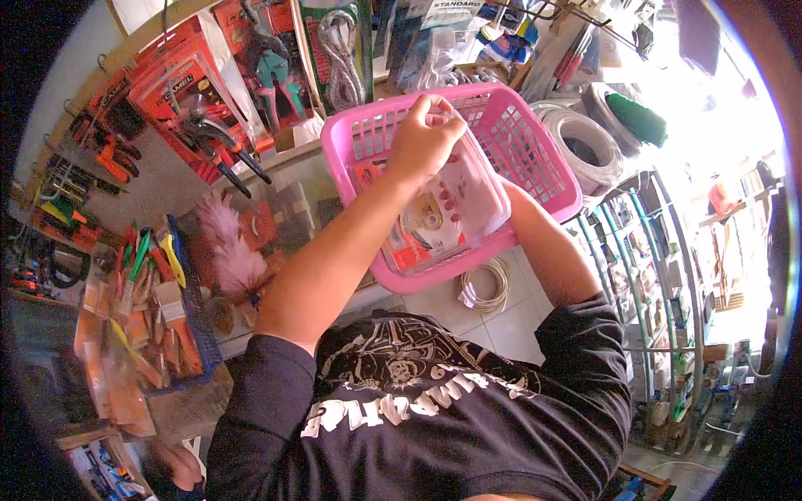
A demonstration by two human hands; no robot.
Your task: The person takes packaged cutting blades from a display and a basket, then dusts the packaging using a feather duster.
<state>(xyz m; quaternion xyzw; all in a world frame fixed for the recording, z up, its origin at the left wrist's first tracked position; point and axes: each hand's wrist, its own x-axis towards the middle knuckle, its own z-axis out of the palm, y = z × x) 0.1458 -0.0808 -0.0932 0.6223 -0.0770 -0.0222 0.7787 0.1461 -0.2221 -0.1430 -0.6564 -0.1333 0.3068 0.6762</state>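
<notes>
Looking down from head height, a person in a black T-shirt with white lettering [468,442] reaches both arms forward over a pink plastic basket with lattice walls [409,282]. Leaning across the basket is a clear plastic container [476,192], tilted, with small dark-red round shapes showing through it. The left hand [426,142] is at the container's upper edge, its fingers curled and the thumb near the fingertips; whether it pinches the edge cannot be told. The right forearm [543,242] passes up behind the container's right side, and the right hand is hidden there, so its state cannot be told. A red-and-white package [415,255] lies at the near side of the basket.

Beyond the basket, carded tools hang in rows, among them red packs marked Camel [188,88], green-handled pliers [280,83] and a looped white cord [341,54]. To the left, a blue basket [178,242] holds paintbrushes [173,305], near a fluffy pink duster [221,234]. A coil of cable [499,288] lies on the tiled floor [514,330]. At right, pale hose coils [603,163] sit near a brightly lit wire rack [652,275].
</notes>
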